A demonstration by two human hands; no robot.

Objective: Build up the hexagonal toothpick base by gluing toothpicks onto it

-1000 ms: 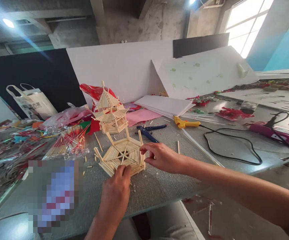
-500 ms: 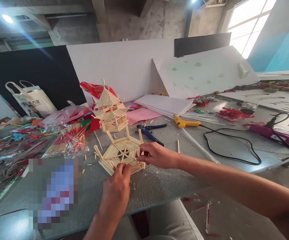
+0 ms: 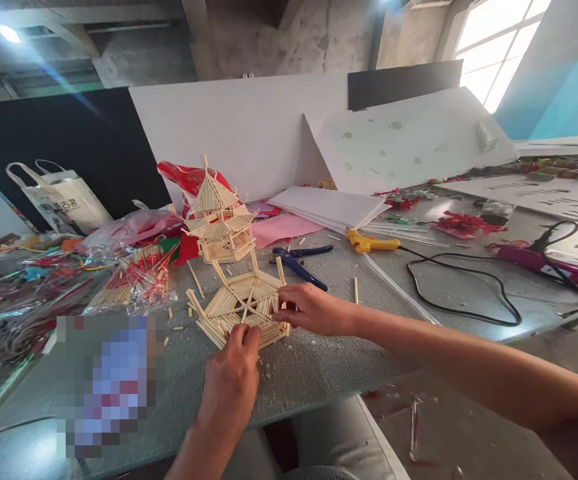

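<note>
a stick frame (image 3: 229, 303) was pinched at its near edge by the left hand (image 3: 233, 373) and touched on its right side by the right hand (image 3: 313, 308), whose grip could not be told, while beyond both grips a stick tower (image 3: 221, 227) was set.

My left forearm (image 3: 203, 437) rises bare from the near edge, leaning right as it goes farther in. My left hand (image 3: 233, 373) has its back turned up, the fingers (image 3: 237, 332) bent down with their tips close together. My right forearm (image 3: 429, 349) slants in bare from the near right, reaching left. My right hand (image 3: 311, 309) lies slightly farther off, knuckles up, fingers curled over the thumb (image 3: 287, 318); whether their tips meet I can't quite tell
</note>
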